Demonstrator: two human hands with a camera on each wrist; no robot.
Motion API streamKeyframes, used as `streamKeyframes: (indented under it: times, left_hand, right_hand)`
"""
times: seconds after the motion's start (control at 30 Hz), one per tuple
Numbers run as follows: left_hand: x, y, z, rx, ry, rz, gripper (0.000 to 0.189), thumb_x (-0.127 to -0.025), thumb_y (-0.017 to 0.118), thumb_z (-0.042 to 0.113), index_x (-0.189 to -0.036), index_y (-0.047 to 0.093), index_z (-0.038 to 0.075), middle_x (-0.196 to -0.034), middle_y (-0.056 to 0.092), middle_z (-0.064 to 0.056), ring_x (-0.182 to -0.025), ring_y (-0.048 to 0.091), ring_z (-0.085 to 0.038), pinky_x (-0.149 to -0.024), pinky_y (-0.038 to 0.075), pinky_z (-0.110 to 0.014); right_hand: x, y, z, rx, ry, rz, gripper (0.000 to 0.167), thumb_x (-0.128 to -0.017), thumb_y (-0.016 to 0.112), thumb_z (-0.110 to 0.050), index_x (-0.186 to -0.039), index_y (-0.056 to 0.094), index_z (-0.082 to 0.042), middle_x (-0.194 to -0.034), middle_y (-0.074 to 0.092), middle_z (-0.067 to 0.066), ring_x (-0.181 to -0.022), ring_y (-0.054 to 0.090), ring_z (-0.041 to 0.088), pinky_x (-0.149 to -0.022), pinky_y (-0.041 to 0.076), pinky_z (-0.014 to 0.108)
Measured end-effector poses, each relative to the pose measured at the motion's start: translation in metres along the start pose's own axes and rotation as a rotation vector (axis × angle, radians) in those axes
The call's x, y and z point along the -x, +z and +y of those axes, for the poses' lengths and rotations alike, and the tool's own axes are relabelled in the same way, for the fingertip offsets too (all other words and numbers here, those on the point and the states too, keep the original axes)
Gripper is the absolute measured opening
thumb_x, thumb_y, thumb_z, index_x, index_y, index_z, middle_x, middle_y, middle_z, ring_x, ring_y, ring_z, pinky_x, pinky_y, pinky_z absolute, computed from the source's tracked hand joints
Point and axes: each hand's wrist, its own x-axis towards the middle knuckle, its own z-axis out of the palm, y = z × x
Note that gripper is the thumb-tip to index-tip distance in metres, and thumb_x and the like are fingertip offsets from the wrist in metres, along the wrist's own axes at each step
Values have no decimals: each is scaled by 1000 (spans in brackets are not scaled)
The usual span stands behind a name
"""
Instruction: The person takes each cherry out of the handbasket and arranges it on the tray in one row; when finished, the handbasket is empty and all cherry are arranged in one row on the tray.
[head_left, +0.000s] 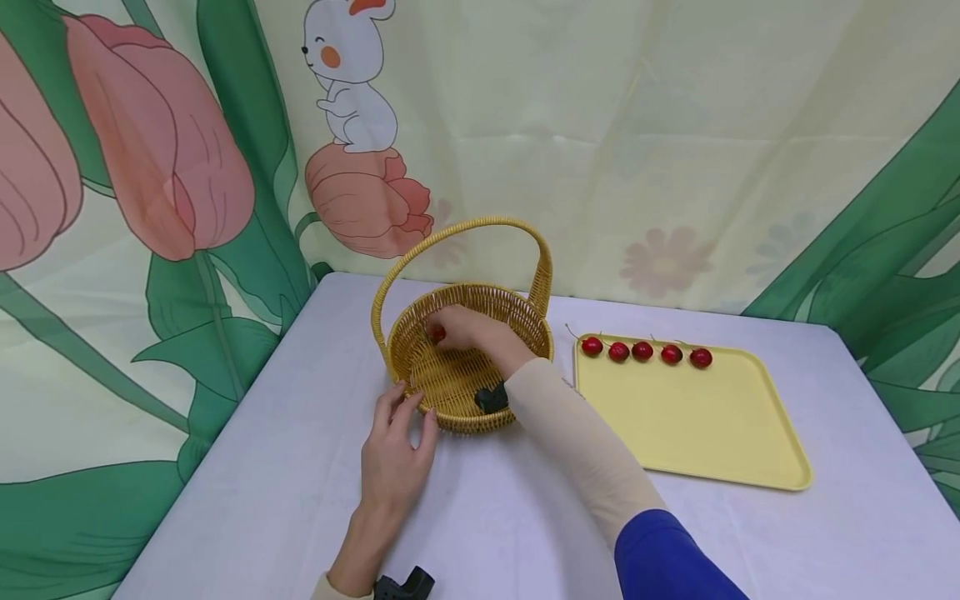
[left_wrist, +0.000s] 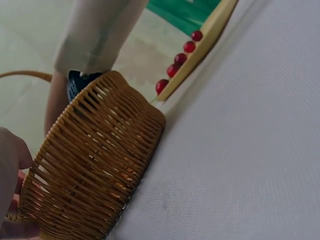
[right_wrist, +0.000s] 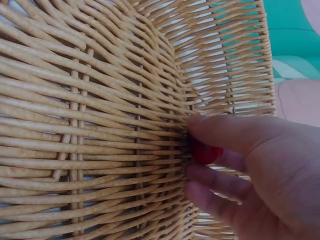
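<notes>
A round wicker basket with a tall arched handle stands on the table. My right hand reaches down inside it and pinches a dark red cherry between thumb and fingers. In the right wrist view, the cherry is close to the woven bottom by the side wall, partly hidden by the fingers. At the basket's near left rim, my left hand rests its spread fingertips on the edge. Several cherries with stems lie in a row along the far edge of a yellow tray, right of the basket.
The basket's arched handle rises over my right hand. A white cloth covers the table. Behind it hangs a curtain printed with tulips and a rabbit. A black wrist device sits on my right wrist.
</notes>
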Motion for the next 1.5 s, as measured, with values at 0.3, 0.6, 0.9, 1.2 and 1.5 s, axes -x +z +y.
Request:
streamKeyframes:
  times: [0.3, 0.6, 0.9, 1.2, 1.5]
  left_hand:
    - [0, 2, 3, -9, 19, -4, 33, -93, 68, 21, -118, 70, 0, -132, 59, -19, -113, 68, -33, -83, 60, -44]
    - [-2, 2, 5, 3, 34, -1, 33, -93, 68, 20, -118, 70, -1, -133, 59, -19, -112, 68, -33, -82, 60, -44]
    - [-1, 4, 5, 2, 28, -6, 33, -93, 68, 20, -119, 70, 0, -133, 58, -17, -116, 66, -35, -81, 60, -45]
    - [0, 2, 3, 6, 25, 9, 33, -93, 68, 19, -118, 70, -1, -134, 59, -17, -113, 68, -34, -78, 60, -45]
    - [2, 0, 0, 20, -4, 17, 31, -93, 68, 18, -119, 70, 1, -135, 58, -17, -113, 68, -33, -80, 59, -46]
  right_hand:
    - [11, -4, 1, -29, 36, 19, 28, -95, 69, -16, -122, 66, -10, -124, 58, 10, -104, 57, 20, -90, 51, 35]
    - [24, -17, -5, 13, 37, 48, 27, -97, 65, -12, -124, 64, -12, -120, 59, 8, -108, 53, 20, -91, 49, 35]
    - [42, -25, -9, 4, 26, 49, 35, -98, 64, -14, -133, 62, -12, -126, 54, 8, -107, 52, 19, -92, 49, 34]
    - [71, -33, -5, -18, 17, 163, 26, -96, 67, -17, -122, 66, -16, -119, 55, 7, -103, 55, 19, -91, 51, 33]
    - [99, -41, -1, -38, -24, 260, 22, -98, 63, -14, -120, 65, -12, -121, 55, 8, -102, 58, 19, -90, 52, 32]
